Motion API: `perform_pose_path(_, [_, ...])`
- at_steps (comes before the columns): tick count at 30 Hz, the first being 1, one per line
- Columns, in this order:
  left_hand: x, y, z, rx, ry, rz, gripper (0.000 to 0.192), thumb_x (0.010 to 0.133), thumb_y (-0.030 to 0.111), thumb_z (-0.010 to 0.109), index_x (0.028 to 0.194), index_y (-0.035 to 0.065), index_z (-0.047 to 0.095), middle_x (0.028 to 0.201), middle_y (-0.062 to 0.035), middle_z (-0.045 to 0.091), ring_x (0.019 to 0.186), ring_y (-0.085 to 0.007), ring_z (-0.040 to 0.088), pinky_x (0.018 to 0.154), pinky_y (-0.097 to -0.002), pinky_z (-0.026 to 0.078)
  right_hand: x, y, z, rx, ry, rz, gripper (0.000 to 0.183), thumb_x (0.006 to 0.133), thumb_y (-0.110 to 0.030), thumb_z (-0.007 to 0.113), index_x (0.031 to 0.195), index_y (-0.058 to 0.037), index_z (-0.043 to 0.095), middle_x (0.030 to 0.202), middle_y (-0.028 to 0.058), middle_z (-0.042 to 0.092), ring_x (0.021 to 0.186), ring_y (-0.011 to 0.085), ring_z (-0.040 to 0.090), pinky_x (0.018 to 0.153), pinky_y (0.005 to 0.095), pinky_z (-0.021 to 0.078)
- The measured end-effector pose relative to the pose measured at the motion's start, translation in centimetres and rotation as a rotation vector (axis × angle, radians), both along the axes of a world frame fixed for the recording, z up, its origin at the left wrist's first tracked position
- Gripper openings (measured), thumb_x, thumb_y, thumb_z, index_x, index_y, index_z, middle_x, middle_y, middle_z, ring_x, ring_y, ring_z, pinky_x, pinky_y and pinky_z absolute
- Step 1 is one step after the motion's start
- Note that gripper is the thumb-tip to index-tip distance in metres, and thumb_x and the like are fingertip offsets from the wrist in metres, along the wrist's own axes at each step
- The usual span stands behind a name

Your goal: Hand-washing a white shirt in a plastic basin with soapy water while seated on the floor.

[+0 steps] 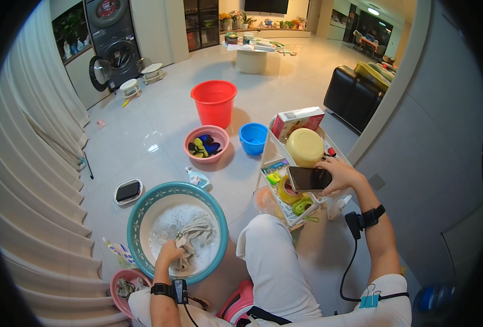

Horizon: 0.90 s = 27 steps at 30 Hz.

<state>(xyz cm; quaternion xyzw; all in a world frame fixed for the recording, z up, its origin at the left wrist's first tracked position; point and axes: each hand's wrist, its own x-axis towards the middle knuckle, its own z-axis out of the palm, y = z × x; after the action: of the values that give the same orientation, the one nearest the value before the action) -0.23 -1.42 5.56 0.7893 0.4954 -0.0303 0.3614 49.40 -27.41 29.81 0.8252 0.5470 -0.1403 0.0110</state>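
My left hand [171,251] grips a wet beige cloth [200,229] in the soapy water of a large teal-rimmed basin [221,245]. On the right, my right hand [337,175] holds a dark-screened smartphone [307,178] by one end, over the edge of a white tiered cart [284,157]. Just above the phone, a round pale-yellow container [304,146] sits on the cart's top tier beside a red and white box [298,122]. A roll of yellow tape [287,191] lies on a lower tier. A brush [128,191] rests in a white dish left of the basin.
Beyond the basin stand a red bucket [214,104], a pink basin [206,143] with dark and yellow cloths, a blue bucket [253,139] and a spray bottle [199,179]. A smaller pink basin [120,300] with cloths is at lower left, beside a long curtain [41,204].
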Motion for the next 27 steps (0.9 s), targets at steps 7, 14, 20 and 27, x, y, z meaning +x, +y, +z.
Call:
perform_pose_path(7, [0.4, -0.1, 0.2, 0.05, -0.024, 0.014, 0.041, 0.064, 0.023, 0.058, 0.092, -0.0066, 0.063, 0.088, -0.0309, 0.062, 0.087, -0.0421, 0.061, 0.078, -0.0427, 0.048, -6.5, 0.0, 4.7, 0.176, -0.195, -0.05, 0.071, 0.057, -0.034, 0.082, 0.119, -0.0138, 0.055, 0.115, 0.0117, 0.054, 0.109, 0.032, 0.05, 0.089, 0.0407, 0.0439])
perform_pose_path(14, [2.1, -0.9, 6.0, -0.201, -0.414, 0.251, 0.028, 0.067, 0.01, 0.057, 0.091, -0.0033, 0.065, 0.084, -0.0052, 0.064, 0.076, -0.015, 0.058, 0.068, -0.0275, 0.046, -20.0, 8.0, -0.3, 0.568, 0.337, 0.473, 0.051, 0.069, -0.019, 0.074, 0.115, -0.0072, 0.055, 0.11, 0.0131, 0.057, 0.103, 0.0319, 0.055, 0.09, 0.0382, 0.0436])
perform_pose_path(20, [0.6, -1.2, 9.8, -0.495, -0.897, 0.311, 0.033, 0.069, 0.008, 0.058, 0.099, -0.004, 0.061, 0.091, -0.0096, 0.064, 0.08, -0.0169, 0.061, 0.072, -0.0277, 0.048, -28.1, 17.7, -12.9, 0.389, 0.631, 0.52, 0.079, 0.06, -0.015, 0.077, 0.131, -0.0114, 0.042, 0.127, 0.0188, 0.045, 0.112, 0.0343, 0.049, 0.094, 0.0417, 0.0413])
perform_pose_path(27, [-2.0, -0.7, 9.7, -0.71, -1.131, 0.339, 0.04, 0.076, 0.014, 0.051, 0.11, -0.006, 0.055, 0.106, -0.0154, 0.062, 0.095, -0.0245, 0.061, 0.085, -0.0342, 0.049, -29.8, 22.6, -23.1, -0.02, 1.17, 0.372, 0.055, 0.055, -0.025, 0.078, 0.105, -0.0048, 0.064, 0.097, 0.019, 0.064, 0.095, 0.0303, 0.06, 0.084, 0.0373, 0.0463])
